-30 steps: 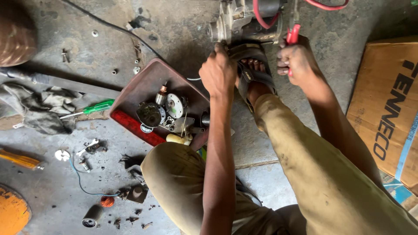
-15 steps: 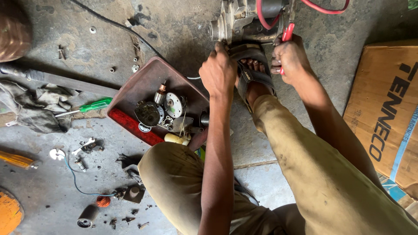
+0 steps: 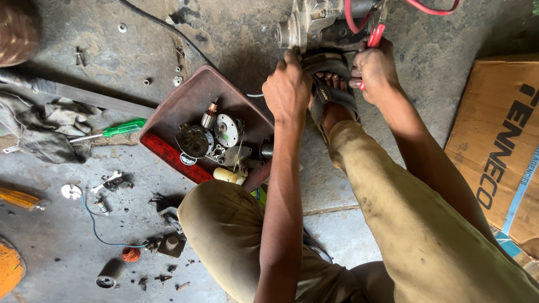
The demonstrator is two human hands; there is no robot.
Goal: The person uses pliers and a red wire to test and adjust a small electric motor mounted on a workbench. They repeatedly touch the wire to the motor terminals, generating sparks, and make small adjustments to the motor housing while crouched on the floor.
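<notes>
Gripping red-handled pliers [image 3: 375,35] in my right hand [image 3: 375,70], my left hand [image 3: 287,90] is clamping the grey metal motor [image 3: 314,22], which I judge may slip underfoot.

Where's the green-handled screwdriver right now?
In the head view, the green-handled screwdriver lies on the floor at left, between the grey rags and the red tray.

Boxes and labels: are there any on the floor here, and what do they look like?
Flat brown cardboard box: lies on the concrete floor at the right edge, beside the person's leg; rectangular, with large dark lettering and a blue stripe.
Small round white sticker: on a part in the dark red plastic tray, left of centre; too small to make out further.
No screens or signs show.
</notes>
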